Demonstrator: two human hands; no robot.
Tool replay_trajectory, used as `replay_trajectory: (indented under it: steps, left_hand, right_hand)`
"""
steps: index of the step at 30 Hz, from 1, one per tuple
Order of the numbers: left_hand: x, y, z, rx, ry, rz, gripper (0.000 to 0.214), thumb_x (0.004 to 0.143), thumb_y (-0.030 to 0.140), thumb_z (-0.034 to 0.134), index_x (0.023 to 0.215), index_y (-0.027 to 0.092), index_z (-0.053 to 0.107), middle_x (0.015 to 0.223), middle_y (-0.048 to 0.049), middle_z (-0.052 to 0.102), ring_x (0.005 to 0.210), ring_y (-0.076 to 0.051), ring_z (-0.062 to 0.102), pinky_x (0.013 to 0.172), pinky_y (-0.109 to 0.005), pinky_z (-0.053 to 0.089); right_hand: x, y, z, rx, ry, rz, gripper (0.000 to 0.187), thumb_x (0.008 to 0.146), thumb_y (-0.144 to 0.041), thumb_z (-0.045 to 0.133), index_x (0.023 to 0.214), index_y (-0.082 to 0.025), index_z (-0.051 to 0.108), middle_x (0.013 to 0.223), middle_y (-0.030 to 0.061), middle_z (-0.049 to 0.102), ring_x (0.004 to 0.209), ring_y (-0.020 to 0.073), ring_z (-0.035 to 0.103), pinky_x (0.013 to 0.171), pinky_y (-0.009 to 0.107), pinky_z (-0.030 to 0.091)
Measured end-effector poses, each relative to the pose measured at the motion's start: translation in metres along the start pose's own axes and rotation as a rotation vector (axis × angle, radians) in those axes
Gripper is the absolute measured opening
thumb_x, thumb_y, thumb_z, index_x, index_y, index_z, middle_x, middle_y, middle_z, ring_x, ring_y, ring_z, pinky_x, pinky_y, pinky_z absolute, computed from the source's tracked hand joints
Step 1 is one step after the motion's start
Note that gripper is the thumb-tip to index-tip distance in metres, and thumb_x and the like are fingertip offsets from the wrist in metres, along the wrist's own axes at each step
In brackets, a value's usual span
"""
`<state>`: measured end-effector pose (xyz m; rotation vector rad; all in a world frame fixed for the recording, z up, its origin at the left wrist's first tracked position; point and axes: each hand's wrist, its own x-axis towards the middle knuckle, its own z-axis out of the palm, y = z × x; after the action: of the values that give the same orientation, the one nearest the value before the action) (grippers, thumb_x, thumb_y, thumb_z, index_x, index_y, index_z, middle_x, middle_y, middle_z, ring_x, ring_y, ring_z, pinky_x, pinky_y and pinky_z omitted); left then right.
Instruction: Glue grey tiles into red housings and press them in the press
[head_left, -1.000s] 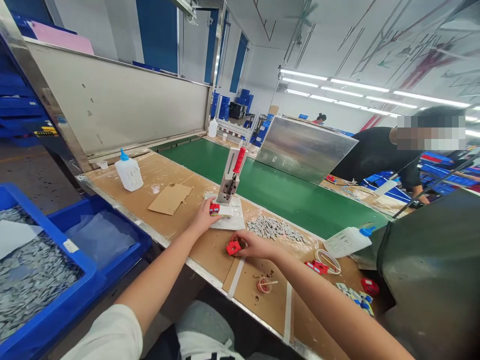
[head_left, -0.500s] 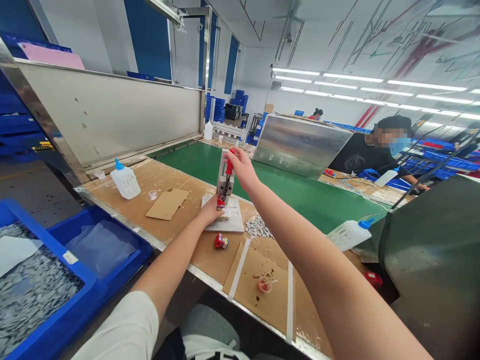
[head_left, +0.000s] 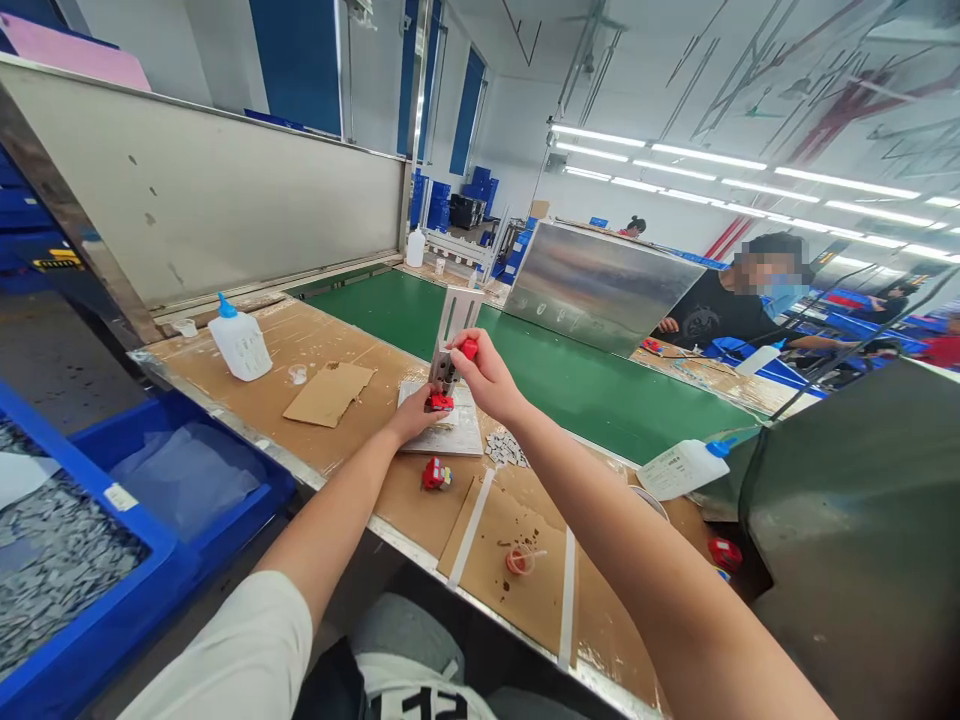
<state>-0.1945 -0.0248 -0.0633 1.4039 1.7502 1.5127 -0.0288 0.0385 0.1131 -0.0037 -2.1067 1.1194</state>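
A metal hand press [head_left: 459,312] stands upright on a pale base plate [head_left: 466,436] on the bench. My right hand [head_left: 486,378] is closed around the press's red handle [head_left: 469,348]. Low at the front of the press, my left hand [head_left: 411,416] grips a small red toy car [head_left: 440,402] beneath the plunger. Whether the plunger touches the car is hard to make out. Nearer to me, a second red toy car [head_left: 436,475] rests on the cardboard-covered bench. Right of the base plate lies a heap of small grey pieces [head_left: 505,449].
A small cup of red stuff [head_left: 520,560] sits near the front edge. White bottles with blue caps stand left [head_left: 241,345] and lean right [head_left: 684,470]. Blue bins [head_left: 161,560] are at lower left. Behind runs a green belt [head_left: 592,375]; a masked co-worker [head_left: 705,315] sits across it.
My right hand has brought the red handle downward, so more of the press's slotted upright shows above it. My left hand stays at the toy car. The view has shifted slightly.
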Motion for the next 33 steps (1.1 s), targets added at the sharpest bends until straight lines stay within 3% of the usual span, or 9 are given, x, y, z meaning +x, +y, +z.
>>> replay_trajectory:
  steps: [5,11,16,20,25,28,30,31,33]
  left_hand:
    - [-0.003,-0.003,0.002,-0.065,0.019,0.004,0.048,0.078,0.039,0.080,0.120,0.021,0.065,0.117,-0.0079,0.075,0.108,-0.026,0.071,0.108,-0.050,0.057]
    - [0.000,-0.005,0.008,-0.119,0.020,0.005,0.051,0.077,0.039,0.083,0.121,0.018,0.067,0.109,-0.0061,0.076,0.103,-0.025,0.070,0.106,-0.045,0.056]
    - [0.004,-0.013,0.013,-0.168,0.022,0.007,0.053,0.077,0.037,0.082,0.123,0.017,0.066,0.112,-0.0067,0.077,0.102,-0.023,0.071,0.104,-0.041,0.056]
    - [0.004,-0.016,0.013,-0.169,0.013,0.013,0.054,0.076,0.038,0.083,0.124,0.017,0.067,0.112,-0.0066,0.078,0.104,-0.025,0.071,0.104,-0.041,0.056]
    - [0.001,-0.014,0.011,-0.157,0.010,0.015,0.054,0.077,0.038,0.083,0.125,0.020,0.068,0.116,-0.0061,0.078,0.108,-0.026,0.071,0.106,-0.042,0.055]
    - [0.000,-0.013,0.010,-0.143,0.026,0.003,0.052,0.076,0.034,0.084,0.125,0.021,0.068,0.115,-0.0063,0.078,0.108,-0.027,0.072,0.107,-0.044,0.055]
    - [0.000,-0.013,0.010,-0.132,0.036,-0.006,0.051,0.076,0.033,0.084,0.124,0.022,0.068,0.115,-0.0063,0.078,0.107,-0.027,0.073,0.106,-0.045,0.056]
    - [0.000,-0.014,0.010,-0.128,0.038,-0.008,0.050,0.077,0.033,0.084,0.123,0.023,0.068,0.114,-0.0062,0.078,0.106,-0.027,0.073,0.105,-0.045,0.056]
    - [0.000,-0.014,0.010,-0.119,0.038,-0.009,0.050,0.076,0.035,0.085,0.122,0.023,0.068,0.113,-0.0060,0.078,0.105,-0.027,0.073,0.104,-0.045,0.057]
  right_hand:
    - [-0.026,0.002,-0.009,-0.061,-0.092,-0.089,0.026,0.107,-0.052,0.054,0.116,-0.028,0.053,0.123,0.0087,0.064,0.139,0.0270,0.056,0.117,0.048,0.045]
    - [-0.056,0.016,-0.013,-0.215,-0.224,-0.239,0.019,0.107,-0.038,0.059,0.123,-0.028,0.054,0.131,0.0130,0.064,0.157,0.0318,0.043,0.126,0.059,0.039]
    - [-0.076,0.035,-0.012,-0.367,-0.270,-0.311,0.021,0.107,-0.031,0.059,0.127,-0.028,0.057,0.137,0.0142,0.065,0.161,0.0318,0.037,0.127,0.062,0.041]
    - [-0.082,0.046,-0.010,-0.432,-0.285,-0.364,0.019,0.105,-0.028,0.062,0.124,-0.026,0.062,0.137,0.0146,0.067,0.159,0.0323,0.041,0.126,0.063,0.044]
    - [-0.087,0.047,-0.006,-0.417,-0.341,-0.312,0.017,0.103,-0.034,0.066,0.117,-0.025,0.069,0.130,0.0138,0.071,0.153,0.0341,0.050,0.122,0.061,0.048]
    - [-0.089,0.048,0.002,-0.416,-0.058,-0.204,0.018,0.101,-0.037,0.067,0.115,-0.026,0.070,0.128,0.0143,0.069,0.141,0.0337,0.059,0.116,0.060,0.052]
    - [-0.088,0.050,0.008,-0.379,0.157,0.013,0.028,0.096,-0.045,0.073,0.114,-0.025,0.068,0.120,0.0133,0.069,0.120,0.0310,0.068,0.098,0.052,0.061]
    - [-0.087,0.051,0.010,-0.305,0.183,0.173,0.034,0.093,-0.052,0.074,0.113,-0.025,0.068,0.113,0.0118,0.071,0.106,0.0284,0.071,0.084,0.046,0.064]
    - [-0.083,0.050,0.015,-0.047,0.056,0.508,0.045,0.089,-0.063,0.073,0.109,-0.023,0.068,0.095,0.0080,0.073,0.079,0.0225,0.071,0.061,0.034,0.058]
